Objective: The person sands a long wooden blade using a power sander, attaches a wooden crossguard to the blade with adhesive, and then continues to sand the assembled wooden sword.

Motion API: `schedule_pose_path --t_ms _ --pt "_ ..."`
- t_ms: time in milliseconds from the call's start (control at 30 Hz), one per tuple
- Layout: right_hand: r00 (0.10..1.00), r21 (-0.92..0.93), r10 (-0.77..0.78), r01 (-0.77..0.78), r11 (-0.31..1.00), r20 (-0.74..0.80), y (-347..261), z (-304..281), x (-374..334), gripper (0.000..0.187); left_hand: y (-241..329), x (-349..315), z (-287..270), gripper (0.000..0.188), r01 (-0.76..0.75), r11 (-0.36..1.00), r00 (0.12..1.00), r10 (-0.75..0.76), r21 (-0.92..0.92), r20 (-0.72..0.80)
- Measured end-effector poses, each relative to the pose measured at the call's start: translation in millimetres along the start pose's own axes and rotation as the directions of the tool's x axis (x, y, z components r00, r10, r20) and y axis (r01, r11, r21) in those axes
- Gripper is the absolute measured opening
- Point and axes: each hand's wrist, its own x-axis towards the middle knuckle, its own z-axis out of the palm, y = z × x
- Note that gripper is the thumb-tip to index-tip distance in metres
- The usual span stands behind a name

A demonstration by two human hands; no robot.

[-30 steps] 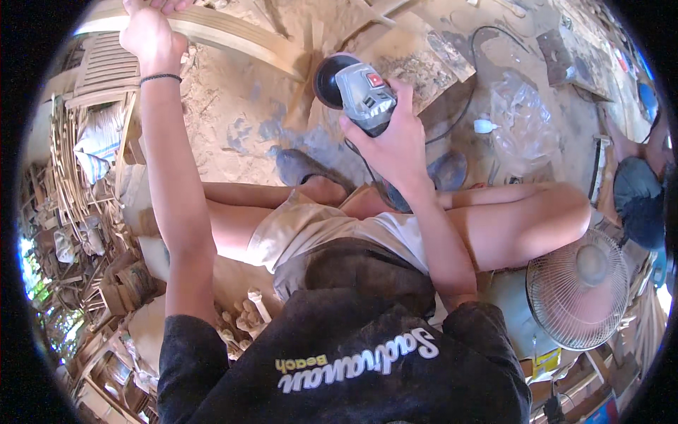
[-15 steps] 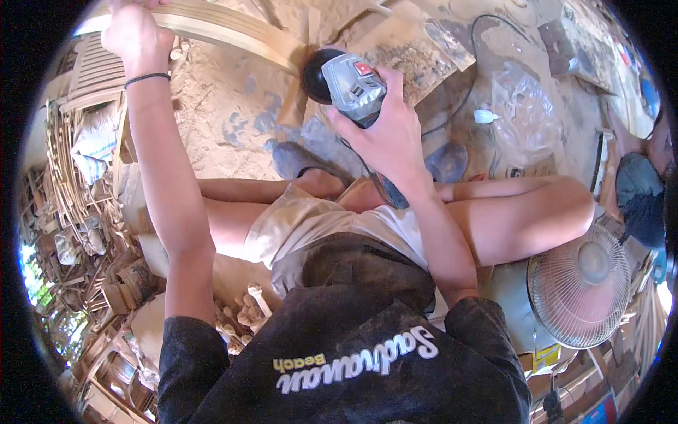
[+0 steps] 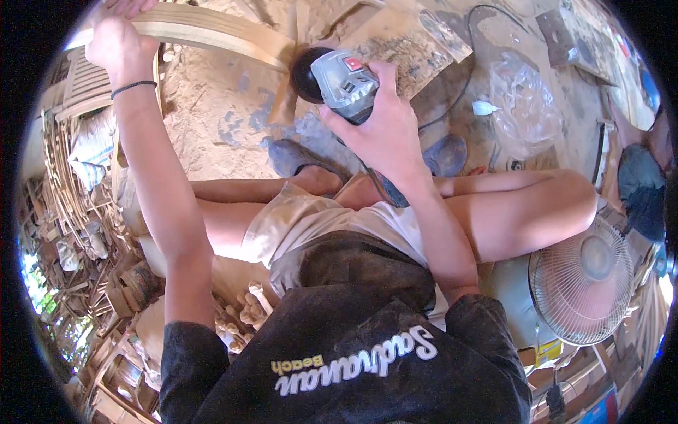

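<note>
My right hand (image 3: 385, 127) is wrapped round a grey angle grinder (image 3: 343, 81), thumb on one side and fingers on the other. The grinder's round dark disc (image 3: 305, 76) meets the right end of a long, pale curved piece of wood (image 3: 219, 35). At the upper left, my left hand (image 3: 121, 44) grips that wood towards its other end; some of its fingers are cut off by the picture's edge. A narrow wooden support (image 3: 282, 104) stands under the wood near the disc.
Past the grinder lies a stained wooden board (image 3: 417, 53). A black cord (image 3: 470, 78) curves across the dusty ground beside a clear plastic bag (image 3: 526, 113). My crossed legs are close below the grinder. A round fan (image 3: 586, 275) stands at right; wood scraps (image 3: 78, 212) are piled at left.
Both my hands, the wood and the grinder have shifted slightly to the left. The disc remains against the wood's end, and both grips are unchanged.
</note>
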Motion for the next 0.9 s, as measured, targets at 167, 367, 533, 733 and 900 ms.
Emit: schedule_pose_path --t_ms 167,367,533,733,900 --pt "0.997 -0.031 0.077 -0.076 0.997 0.015 -5.3 -5.5 -0.7 0.081 -3.2 12.9 -12.6 0.046 0.0 0.989 1.0 0.003 0.15 -0.022" --pt "0.998 -0.032 0.062 -0.061 0.998 0.032 0.8 -1.8 -2.7 0.08 -17.6 34.3 -28.2 0.025 -0.007 0.994 0.999 0.003 0.108 0.037" --pt "0.997 -0.03 0.073 -0.072 0.997 0.022 -0.8 -4.8 -2.3 0.08 -43.5 107.3 -88.6 0.026 0.038 0.999 0.976 -0.034 -0.013 0.215" --pt "1.0 -0.055 0.013 -0.012 0.998 0.019 8.0 -2.7 -2.7 0.083 -32.3 63.0 -48.7 0.037 -0.048 0.987 0.994 0.032 0.152 0.104" --pt "1.0 -0.004 0.006 -0.006 1.0 0.004 7.6 -3.5 -0.3 0.084 -29.6 55.3 -45.1 0.023 -0.036 0.999 0.995 0.034 0.018 0.089"
